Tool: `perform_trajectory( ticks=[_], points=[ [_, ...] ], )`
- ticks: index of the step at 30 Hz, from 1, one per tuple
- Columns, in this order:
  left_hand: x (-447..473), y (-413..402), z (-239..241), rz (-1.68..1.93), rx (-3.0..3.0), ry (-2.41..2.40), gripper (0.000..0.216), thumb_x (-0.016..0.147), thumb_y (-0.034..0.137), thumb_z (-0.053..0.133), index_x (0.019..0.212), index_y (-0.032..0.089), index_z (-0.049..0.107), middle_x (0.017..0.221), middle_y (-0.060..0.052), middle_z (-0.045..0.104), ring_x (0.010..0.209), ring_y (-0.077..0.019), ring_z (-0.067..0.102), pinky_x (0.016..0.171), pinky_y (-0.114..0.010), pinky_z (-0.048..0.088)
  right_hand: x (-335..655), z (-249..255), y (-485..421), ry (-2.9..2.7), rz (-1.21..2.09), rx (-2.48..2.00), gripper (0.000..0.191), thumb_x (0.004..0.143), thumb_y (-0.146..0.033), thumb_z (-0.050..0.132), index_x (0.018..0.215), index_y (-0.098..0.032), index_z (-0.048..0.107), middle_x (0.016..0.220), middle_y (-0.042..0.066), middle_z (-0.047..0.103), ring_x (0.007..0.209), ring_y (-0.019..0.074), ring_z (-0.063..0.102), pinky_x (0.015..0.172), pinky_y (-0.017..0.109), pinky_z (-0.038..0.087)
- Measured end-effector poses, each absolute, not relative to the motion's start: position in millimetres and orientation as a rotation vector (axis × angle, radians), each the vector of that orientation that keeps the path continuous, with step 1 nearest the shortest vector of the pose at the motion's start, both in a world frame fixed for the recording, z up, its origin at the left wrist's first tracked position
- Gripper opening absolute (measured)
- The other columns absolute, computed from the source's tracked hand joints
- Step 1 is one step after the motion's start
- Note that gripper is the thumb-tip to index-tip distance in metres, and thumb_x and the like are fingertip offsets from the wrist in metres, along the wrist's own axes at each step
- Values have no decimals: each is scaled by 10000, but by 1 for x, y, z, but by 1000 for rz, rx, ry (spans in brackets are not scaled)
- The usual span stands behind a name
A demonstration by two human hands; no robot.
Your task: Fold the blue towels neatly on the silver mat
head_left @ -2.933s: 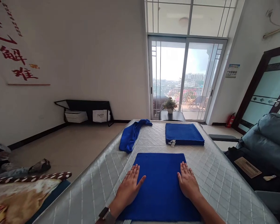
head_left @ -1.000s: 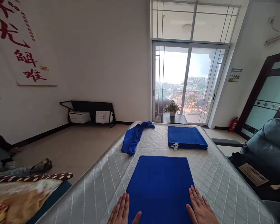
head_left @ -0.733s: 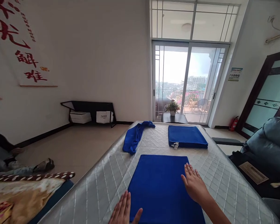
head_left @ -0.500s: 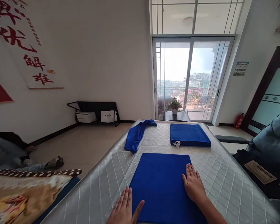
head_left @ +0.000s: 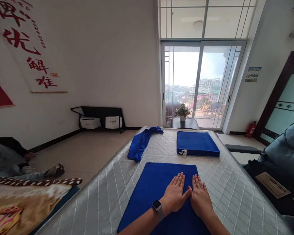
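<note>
A flat blue cloth [head_left: 147, 195] lies squared on the pale quilted mattress [head_left: 98, 195] in front of me. My left hand [head_left: 175, 192], with a watch [head_left: 157, 205] on its wrist, rests flat on the right part of the cloth. Beside it, my right hand [head_left: 201, 197] lies flat along the cloth's right edge, fingers stretched out, the two hands meeting at the thumbs. Farther off sits a neat stack of folded blue cloths [head_left: 198, 143] with white tags at its front. Left of that stack is a crumpled blue cloth [head_left: 142, 143].
A person's leg and shoe [head_left: 55, 170] show on the left, behind a patterned blanket [head_left: 39, 202]. On the right stands an armchair [head_left: 284, 150] with a cardboard piece [head_left: 272, 184]. A potted plant [head_left: 183, 111] stands on a chair by the glass door.
My left hand has moved from the cloth's left edge across to the right, next to my right hand. My right hand stays near the right edge. The view has shifted slightly.
</note>
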State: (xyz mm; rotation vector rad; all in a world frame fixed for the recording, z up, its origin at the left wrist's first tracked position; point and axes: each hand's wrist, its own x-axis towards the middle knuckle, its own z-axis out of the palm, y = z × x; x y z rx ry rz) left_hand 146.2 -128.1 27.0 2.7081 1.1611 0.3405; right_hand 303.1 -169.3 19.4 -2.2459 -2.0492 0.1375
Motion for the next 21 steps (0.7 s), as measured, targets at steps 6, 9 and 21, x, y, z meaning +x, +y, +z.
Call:
perform_trajectory(
  ticks=[6,9,21],
  points=[
    [81,-111,20,278,2636,1402,798,1025,640,186,1597,86,223,1670,-168,219,1546,-285,209,1247,-477,270,301,21,-169,-1967,190,-2227,685,1009,-402,178,1588,-41,236,1671,108,163,1558,225,101,1260,438,114],
    [38,-102,17,302,2571,1578,811,1021,654,194,1588,76,250,1660,-181,238,1541,-293,221,1247,-487,269,300,19,-169,-1966,186,-2229,687,1010,-408,161,1591,-47,230,1674,99,153,1559,217,90,1262,433,103],
    [-11,-81,-5,532,2406,1828,873,998,699,206,1580,52,274,1643,-226,262,1527,-324,262,1236,-512,262,303,15,-168,-2055,114,-2273,690,1019,-417,132,1592,-37,182,1682,95,108,1559,216,71,1261,433,133]
  ],
)
